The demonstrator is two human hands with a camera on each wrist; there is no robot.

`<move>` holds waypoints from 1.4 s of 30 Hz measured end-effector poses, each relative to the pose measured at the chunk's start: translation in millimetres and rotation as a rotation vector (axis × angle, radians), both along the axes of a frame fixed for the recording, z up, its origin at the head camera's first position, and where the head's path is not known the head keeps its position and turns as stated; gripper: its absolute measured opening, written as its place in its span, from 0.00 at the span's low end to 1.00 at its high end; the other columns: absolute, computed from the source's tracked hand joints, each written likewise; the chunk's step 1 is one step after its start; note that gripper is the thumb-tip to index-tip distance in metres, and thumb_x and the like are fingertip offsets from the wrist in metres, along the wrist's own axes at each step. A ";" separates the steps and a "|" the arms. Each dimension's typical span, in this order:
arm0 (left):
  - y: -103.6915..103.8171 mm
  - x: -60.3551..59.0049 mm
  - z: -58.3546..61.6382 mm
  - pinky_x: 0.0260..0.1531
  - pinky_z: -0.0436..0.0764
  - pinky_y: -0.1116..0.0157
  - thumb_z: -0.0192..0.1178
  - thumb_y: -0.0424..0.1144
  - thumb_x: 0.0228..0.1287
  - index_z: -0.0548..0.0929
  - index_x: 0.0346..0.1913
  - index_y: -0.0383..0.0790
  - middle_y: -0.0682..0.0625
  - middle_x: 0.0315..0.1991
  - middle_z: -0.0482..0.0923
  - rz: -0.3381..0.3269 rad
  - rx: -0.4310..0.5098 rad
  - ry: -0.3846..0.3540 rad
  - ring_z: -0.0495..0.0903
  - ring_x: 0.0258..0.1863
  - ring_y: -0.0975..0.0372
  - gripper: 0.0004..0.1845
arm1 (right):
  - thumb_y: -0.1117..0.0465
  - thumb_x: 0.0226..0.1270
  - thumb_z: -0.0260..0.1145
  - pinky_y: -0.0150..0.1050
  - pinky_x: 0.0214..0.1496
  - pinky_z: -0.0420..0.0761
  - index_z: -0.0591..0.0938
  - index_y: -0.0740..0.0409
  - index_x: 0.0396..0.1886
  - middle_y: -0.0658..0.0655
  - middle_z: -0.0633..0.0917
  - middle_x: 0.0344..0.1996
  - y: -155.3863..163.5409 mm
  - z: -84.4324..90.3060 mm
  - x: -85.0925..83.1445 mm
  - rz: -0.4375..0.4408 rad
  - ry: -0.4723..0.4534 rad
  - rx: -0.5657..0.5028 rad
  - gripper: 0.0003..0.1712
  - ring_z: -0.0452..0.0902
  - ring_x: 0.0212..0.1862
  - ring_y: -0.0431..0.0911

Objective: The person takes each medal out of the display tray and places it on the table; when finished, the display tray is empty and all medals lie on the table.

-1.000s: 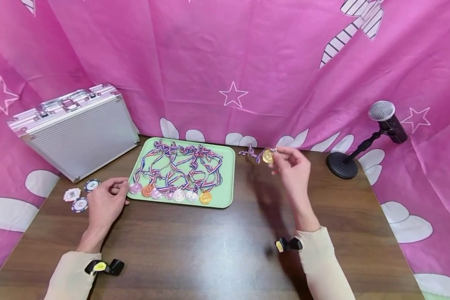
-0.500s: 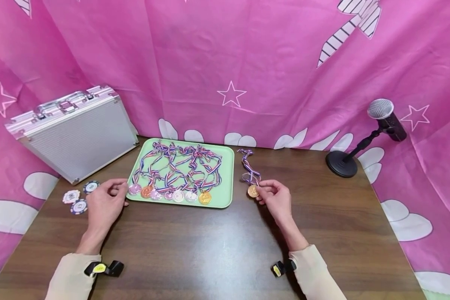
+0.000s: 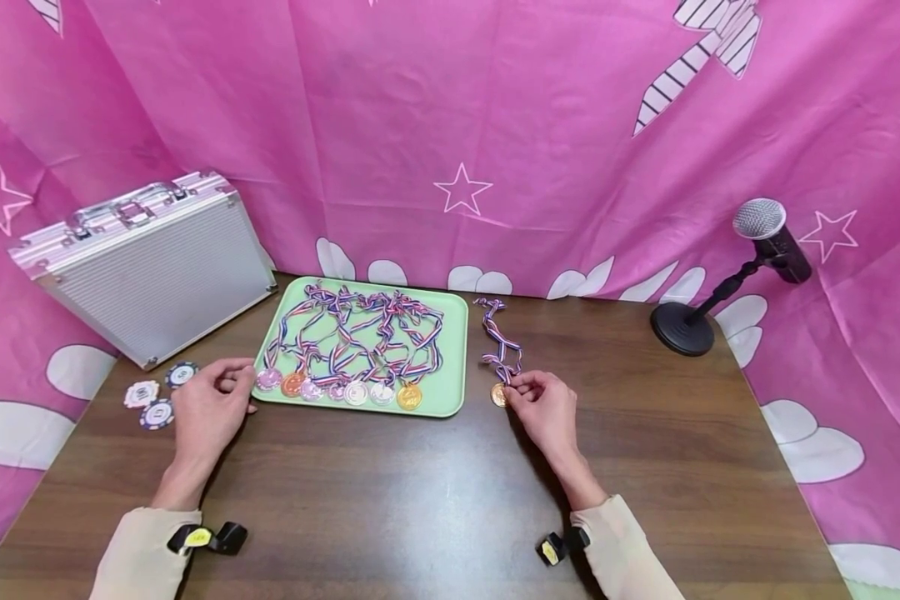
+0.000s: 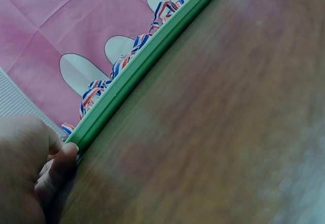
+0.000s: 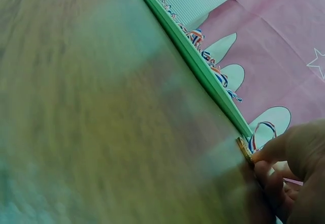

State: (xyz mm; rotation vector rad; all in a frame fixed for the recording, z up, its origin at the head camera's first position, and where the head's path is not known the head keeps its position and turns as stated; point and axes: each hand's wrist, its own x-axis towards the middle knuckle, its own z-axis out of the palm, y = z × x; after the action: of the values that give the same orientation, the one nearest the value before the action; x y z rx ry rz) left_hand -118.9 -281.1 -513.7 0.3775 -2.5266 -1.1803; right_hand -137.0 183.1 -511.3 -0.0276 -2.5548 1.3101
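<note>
My right hand (image 3: pixel 546 410) pinches a gold medal (image 3: pixel 498 395) to the right of the green tray (image 3: pixel 461 358). Its striped ribbon (image 3: pixel 492 317) stretches away from me over the table. In the right wrist view the medal (image 5: pixel 245 150) is tipped on edge between thumb and fingers. My left hand (image 3: pixel 212 408) grips the tray's front left corner, thumb against the rim (image 4: pixel 81 135) in the left wrist view. Several medals lie along the tray's near side, including an orange one (image 3: pixel 293 384) and a gold one (image 3: pixel 409 396), their ribbons tangled behind them.
A silver case (image 3: pixel 165 275) stands at the back left. Poker chips (image 3: pixel 157 413) lie beside my left hand. At the back right a microphone (image 3: pixel 772 237) sits on a black stand (image 3: pixel 682 327). A pink curtain (image 3: pixel 390 167) hangs behind the wooden table (image 3: pixel 390 517).
My right hand has brought the gold medal toward me and slightly left, down to the table, drawing its ribbon out lengthwise. The left hand stays at the tray corner.
</note>
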 end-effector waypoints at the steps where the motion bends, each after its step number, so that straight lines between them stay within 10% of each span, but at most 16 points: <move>1: 0.0 -0.1 0.0 0.18 0.79 0.76 0.63 0.41 0.81 0.92 0.57 0.34 0.39 0.35 0.89 0.001 -0.001 0.002 0.81 0.16 0.76 0.16 | 0.69 0.60 0.82 0.24 0.32 0.78 0.92 0.63 0.35 0.56 0.92 0.27 -0.2 0.2 0.3 -0.002 -0.001 0.000 0.05 0.80 0.26 0.33; 24: 2.2 -0.5 -0.4 0.19 0.79 0.77 0.63 0.41 0.81 0.92 0.56 0.34 0.41 0.32 0.89 -0.003 -0.005 0.005 0.81 0.16 0.76 0.15 | 0.70 0.59 0.84 0.21 0.29 0.75 0.91 0.64 0.45 0.56 0.89 0.27 -12.2 15.3 8.3 -0.033 0.029 -0.123 0.15 0.79 0.25 0.35; 42: 1.3 0.7 0.0 0.19 0.79 0.76 0.63 0.41 0.81 0.92 0.55 0.34 0.42 0.32 0.88 0.008 0.005 0.004 0.81 0.16 0.75 0.15 | 0.67 0.63 0.83 0.28 0.30 0.78 0.93 0.60 0.41 0.52 0.91 0.28 -83.2 22.0 4.8 0.208 0.009 -0.064 0.09 0.77 0.24 0.33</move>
State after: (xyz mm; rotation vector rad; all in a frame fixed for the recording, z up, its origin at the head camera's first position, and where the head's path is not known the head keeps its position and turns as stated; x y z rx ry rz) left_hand -118.2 -279.8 -513.7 0.3856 -2.5170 -1.1840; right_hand -132.2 100.0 -489.2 0.2371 -2.5634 1.4611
